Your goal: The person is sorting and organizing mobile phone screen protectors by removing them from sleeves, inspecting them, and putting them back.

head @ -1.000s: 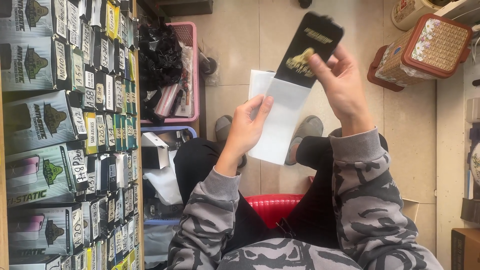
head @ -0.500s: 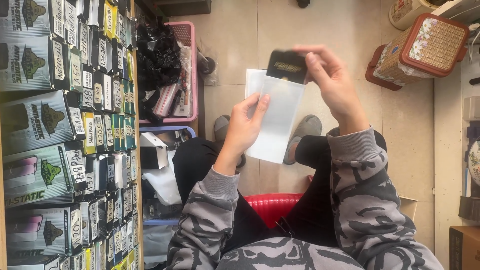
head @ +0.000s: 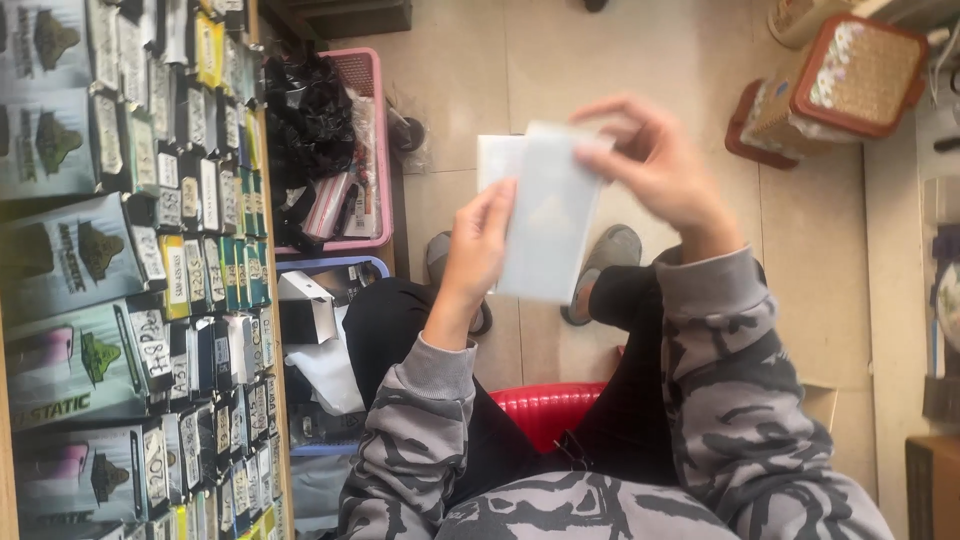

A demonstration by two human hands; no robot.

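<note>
Leftmost, a display rack (head: 130,290) runs the full height of the view, packed with upright rows of small boxed packs in grey, green, yellow and white. Beside it on the floor stands a pink basket (head: 375,140) holding a heap of black bags and some clear flat packets. Just below that sits a blue basket (head: 340,268) containing a small white open box and crumpled white plastic.

The left hand (head: 478,245) is partly closed, thumb and fingers gripping the lower left edge of a flat pale sleeve (head: 550,215). The sleeve is held in the air above the person's knees, upright and slightly tilted, with a white card (head: 495,160) showing behind its top left corner. The right hand (head: 655,165) is blurred; its fingers curl over the sleeve's top edge, pinching it.

A red stool (head: 545,410) shows under the person's black trousers, and grey shoes rest on the tiled floor (head: 800,270).

Farthest right, a red-rimmed box (head: 850,75) with a woven lid lies on its side; contents cannot be told.
</note>
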